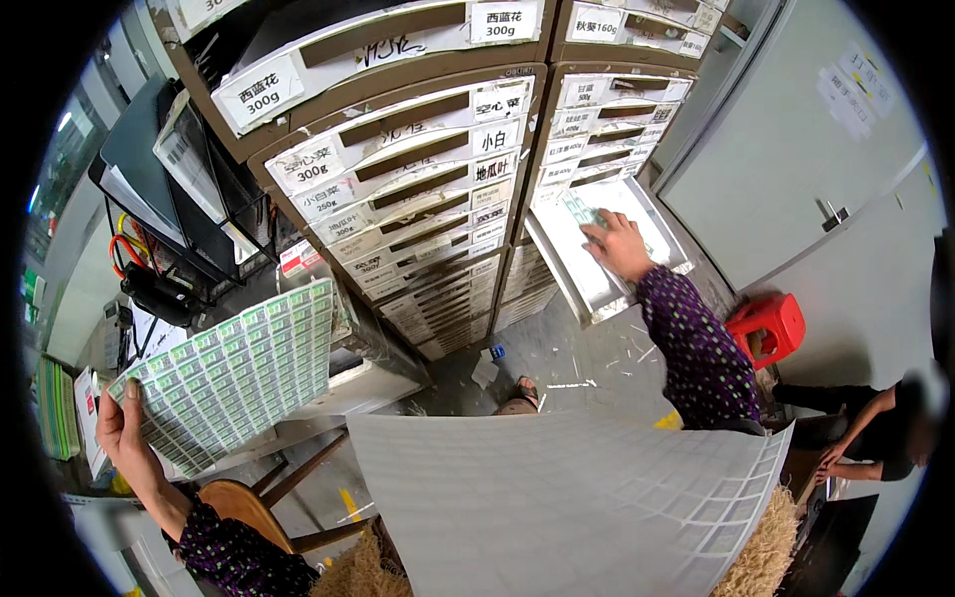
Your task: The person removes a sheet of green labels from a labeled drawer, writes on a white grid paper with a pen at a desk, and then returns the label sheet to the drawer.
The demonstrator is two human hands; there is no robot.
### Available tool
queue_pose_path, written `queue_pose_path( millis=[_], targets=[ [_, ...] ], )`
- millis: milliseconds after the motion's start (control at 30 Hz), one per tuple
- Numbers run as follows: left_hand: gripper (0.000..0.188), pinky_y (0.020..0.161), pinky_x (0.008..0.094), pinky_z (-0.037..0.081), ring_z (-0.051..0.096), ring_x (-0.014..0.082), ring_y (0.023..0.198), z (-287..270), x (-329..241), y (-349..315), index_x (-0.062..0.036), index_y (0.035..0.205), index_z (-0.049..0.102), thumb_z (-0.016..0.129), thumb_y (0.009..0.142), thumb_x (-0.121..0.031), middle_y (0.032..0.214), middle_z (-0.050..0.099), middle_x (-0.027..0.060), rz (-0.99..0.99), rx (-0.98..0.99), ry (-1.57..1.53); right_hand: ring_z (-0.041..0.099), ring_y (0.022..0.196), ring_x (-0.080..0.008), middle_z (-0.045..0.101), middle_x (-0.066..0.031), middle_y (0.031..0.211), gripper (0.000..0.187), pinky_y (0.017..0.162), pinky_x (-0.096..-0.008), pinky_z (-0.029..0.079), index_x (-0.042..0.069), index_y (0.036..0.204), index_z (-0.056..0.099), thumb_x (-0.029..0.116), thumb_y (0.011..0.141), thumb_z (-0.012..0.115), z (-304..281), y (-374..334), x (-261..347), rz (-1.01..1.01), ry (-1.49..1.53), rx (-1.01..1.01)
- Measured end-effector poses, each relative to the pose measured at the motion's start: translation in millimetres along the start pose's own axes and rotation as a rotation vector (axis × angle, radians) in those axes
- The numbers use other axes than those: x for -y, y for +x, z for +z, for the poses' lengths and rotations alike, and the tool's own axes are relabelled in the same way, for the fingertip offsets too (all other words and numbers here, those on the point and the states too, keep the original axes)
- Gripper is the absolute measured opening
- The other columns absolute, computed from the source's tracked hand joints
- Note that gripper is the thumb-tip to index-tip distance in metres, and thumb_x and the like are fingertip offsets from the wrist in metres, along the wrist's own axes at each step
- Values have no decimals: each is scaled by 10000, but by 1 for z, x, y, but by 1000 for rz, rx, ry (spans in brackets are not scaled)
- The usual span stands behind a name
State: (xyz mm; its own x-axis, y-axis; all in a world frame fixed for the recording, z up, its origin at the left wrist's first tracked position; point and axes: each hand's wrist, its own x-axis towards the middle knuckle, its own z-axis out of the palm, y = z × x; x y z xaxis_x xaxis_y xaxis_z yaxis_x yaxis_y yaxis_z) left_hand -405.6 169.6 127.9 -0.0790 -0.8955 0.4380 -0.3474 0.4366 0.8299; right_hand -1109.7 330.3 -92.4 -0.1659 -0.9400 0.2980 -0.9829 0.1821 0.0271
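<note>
On the left, my left hand [121, 428] grips the edge of a large sheet of green-and-white labels [244, 368] between thumb and fingers. The sheet is tilted and printed with rows of small labels. My right hand [619, 246] reaches into a pulled-out white drawer [589, 284] of the cabinet, its fingers bent and closed on a small green-printed label strip [579, 207]. Part of that strip is hidden under the hand. Across the lower middle spreads a big pale sheet [557, 497] with faint grid lines at its right side; neither hand touches it.
A brown cabinet [542, 119] with many labelled drawers stands ahead. At left are a black file rack [189, 229], a counter and a wooden chair [244, 512]. To the right are a red stool [771, 328], a grey door [796, 149] and another person [865, 428]. Paper scraps litter the floor.
</note>
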Motion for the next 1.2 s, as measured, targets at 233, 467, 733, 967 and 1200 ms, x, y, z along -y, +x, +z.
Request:
queue_pose_path(
  millis=[233, 467, 733, 967, 1200],
  targets=[
    [232, 772, 225, 450, 594, 77, 858, -5, -32, -2, 12, 1107, 658, 645, 929, -136, 993, 678, 30, 25, -201, 11, 651, 852, -331, 662, -186, 953, 320, 778, -419, 525, 47, 1077, 665, 242, 828, 708, -19, 50, 5, 160, 367, -272],
    [167, 745, 249, 475, 602, 102, 849, -73, -31, -74, 0, 1015, 686, 635, 932, -135, 996, 683, 46, 151, -1055, 78, 400, 1320, -354, 367, -285, 1448, 681, 1119, -418, 299, -123, 1427, 275, 357, 1000, 500, -27, -135, 48, 1014, 782, -657],
    [186, 663, 222, 479, 591, 62, 729, -142, -66, -151, -1, 944, 675, 641, 942, -184, 872, 683, 29, 352, -1269, 483, 202, 1427, -365, 196, -208, 1566, 553, 1173, -418, 139, 32, 1517, 191, 322, 1057, 296, 128, -69, -27, 387, 120, -489],
    [189, 662, 212, 476, 585, 52, 723, -186, -13, -160, -6, 912, 663, 635, 948, -190, 852, 678, 24, 304, -1302, 432, 249, 1437, -287, 237, -190, 1559, 630, 1169, -339, 184, -52, 1477, 256, 404, 1045, 306, 81, 41, -2, 570, 946, -350],
    [124, 712, 227, 500, 624, 79, 785, -233, 1, -131, 20, 974, 679, 638, 928, -88, 932, 709, 71, 515, -1350, 633, 579, 1087, -218, 596, -129, 1230, 355, 957, -337, 453, -2, 1284, 550, 58, 936, 512, -58, 50, 321, -326, 1113, -224]
  ],
)
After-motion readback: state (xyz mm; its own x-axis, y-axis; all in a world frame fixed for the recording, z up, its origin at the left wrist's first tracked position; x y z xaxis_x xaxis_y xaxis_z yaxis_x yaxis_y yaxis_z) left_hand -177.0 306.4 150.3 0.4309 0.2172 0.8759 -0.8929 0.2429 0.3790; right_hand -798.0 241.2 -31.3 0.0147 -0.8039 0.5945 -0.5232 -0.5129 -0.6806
